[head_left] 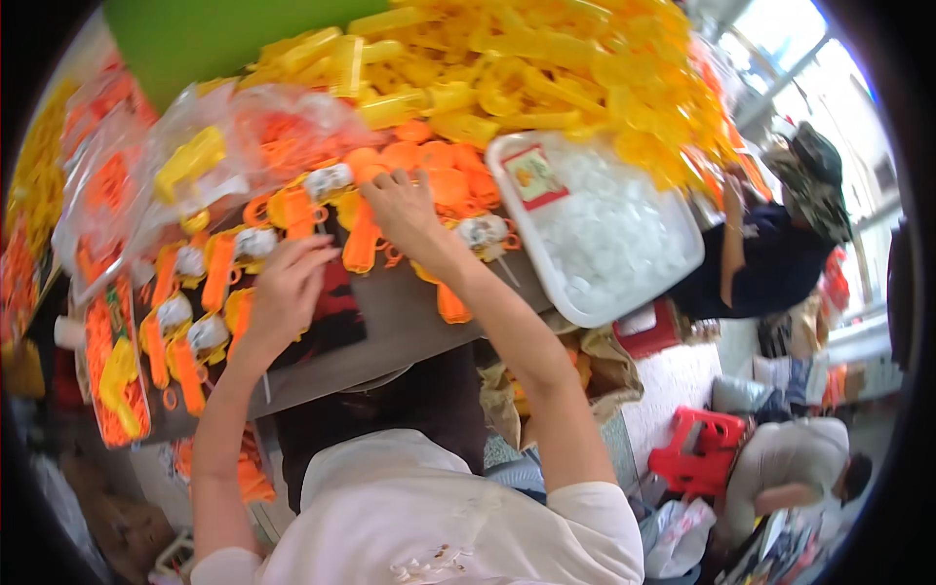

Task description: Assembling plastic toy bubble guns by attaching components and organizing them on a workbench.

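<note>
My left hand (283,297) hovers over the near side of the dark table, fingers stretched out to the right and apart; I make out nothing in it. My right hand (402,210) reaches forward with spread, bent fingers onto a pile of round orange plastic pieces (453,180), touching its near left part. What lies under those fingertips is hidden. Between and left of my hands stand rows of part-assembled yellow and orange plastic toys (185,366), several with whitish wrapped parts. Just below my right hand is an orange strip piece (360,239) with a yellow top.
A white tray (577,307) of small clear plastic pieces stands right of my right arm. Yellow plastic parts (546,68) heap up behind. Clear bags (283,122) of orange pieces lie at back left, a narrow box (141,414) at left. Another person (760,253) works at right.
</note>
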### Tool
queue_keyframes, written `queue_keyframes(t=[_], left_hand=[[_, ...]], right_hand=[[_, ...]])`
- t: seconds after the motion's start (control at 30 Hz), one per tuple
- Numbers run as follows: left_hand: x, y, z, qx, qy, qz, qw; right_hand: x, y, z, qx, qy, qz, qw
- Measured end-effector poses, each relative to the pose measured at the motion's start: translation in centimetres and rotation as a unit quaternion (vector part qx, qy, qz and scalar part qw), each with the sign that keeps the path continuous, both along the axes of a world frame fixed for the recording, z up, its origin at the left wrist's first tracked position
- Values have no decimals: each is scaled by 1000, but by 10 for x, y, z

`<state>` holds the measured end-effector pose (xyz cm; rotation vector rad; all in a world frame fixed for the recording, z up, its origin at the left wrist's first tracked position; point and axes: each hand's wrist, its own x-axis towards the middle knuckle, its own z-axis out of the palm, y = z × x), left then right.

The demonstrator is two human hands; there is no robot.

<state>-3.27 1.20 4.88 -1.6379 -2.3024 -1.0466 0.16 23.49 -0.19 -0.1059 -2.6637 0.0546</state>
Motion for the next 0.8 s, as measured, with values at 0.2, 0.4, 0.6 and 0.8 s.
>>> queue_keyframes(t=[0.2,0.4,0.6,0.8], left_hand=[[2,-89,-10,-41,58,40,997],[46,-133,-33,-116,-24,100,988],[55,-107,-47,-71,-35,72,994],[47,-101,-27,-83,-8,15,996]], right_hand=[[97,3,56,-70,134,-18,988],[226,63,68,-188,179,-239,936],[217,136,51,-68,152,-236,957],[241,155,67,-85,126,-259,954]])
